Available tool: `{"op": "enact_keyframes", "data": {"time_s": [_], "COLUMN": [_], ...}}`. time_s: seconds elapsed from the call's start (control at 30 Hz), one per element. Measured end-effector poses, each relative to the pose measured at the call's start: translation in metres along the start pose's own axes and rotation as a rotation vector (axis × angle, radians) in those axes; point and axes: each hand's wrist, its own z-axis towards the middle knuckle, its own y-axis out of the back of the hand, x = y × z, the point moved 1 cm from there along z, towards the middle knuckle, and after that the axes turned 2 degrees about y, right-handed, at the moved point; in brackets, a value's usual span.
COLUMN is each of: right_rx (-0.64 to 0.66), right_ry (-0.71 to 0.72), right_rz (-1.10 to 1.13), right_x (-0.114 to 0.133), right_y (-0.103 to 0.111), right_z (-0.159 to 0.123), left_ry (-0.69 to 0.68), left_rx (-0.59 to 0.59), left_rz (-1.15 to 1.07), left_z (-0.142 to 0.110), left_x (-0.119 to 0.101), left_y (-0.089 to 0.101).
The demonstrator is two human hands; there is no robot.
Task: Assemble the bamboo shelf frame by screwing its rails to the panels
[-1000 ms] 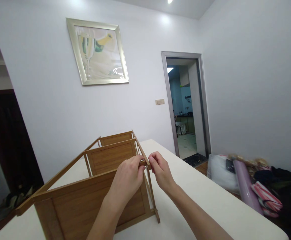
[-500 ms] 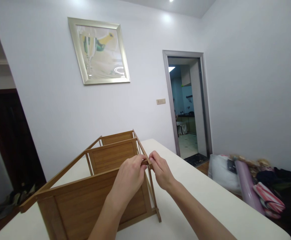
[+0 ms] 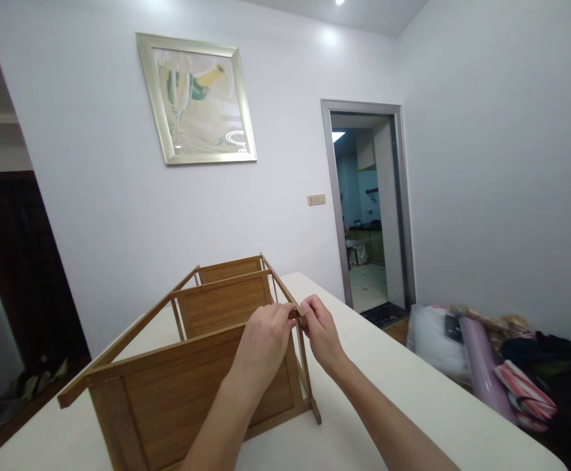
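A brown wooden shelf rack (image 3: pixel 167 399) lies on its side on a white table (image 3: pixel 383 386), its panels standing upright between long rails. At the upper right corner of the nearest panel, my left hand (image 3: pixel 265 340) is closed, its fingers curled over the edge where the panel meets the rail. Just to the right, my right hand (image 3: pixel 322 330) pinches the end of that same rail from its outer side. The fingers cover the joint itself, so any small part there is hidden.
Bags, clothes and a rolled purple sheet (image 3: pixel 486 369) are piled on the floor to the right. Behind the table are a wall with a framed picture (image 3: pixel 246 111) and an open doorway (image 3: pixel 363 275). A dark doorway (image 3: pixel 15 261) is at the left.
The near end of the rack has shifted a little to the right and away from me. Both hands have moved right with it, still at the same corner.
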Motion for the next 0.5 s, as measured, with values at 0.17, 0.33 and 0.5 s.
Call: {"op": "enact_keyframes", "data": {"time_s": [0.17, 0.33, 0.5], "right_rx": [-0.095, -0.132, -0.189], "right_ry": [-0.024, -0.058, -0.059], "right_rz": [-0.082, -0.233, -0.291], "right_x": [-0.021, -0.038, -0.039], "right_y": [-0.004, -0.007, -0.008], "right_z": [-0.014, -0.030, -0.036], "left_ry": [-0.054, -0.153, -0.256], "left_rx": [-0.167, -0.343, -0.243], "left_rz": [-0.152, -0.169, 0.017], "left_z": [-0.001, -0.025, -0.094], "left_x": [0.000, -0.002, 0.025], "left_y": [0.000, 0.020, 0.058]}}
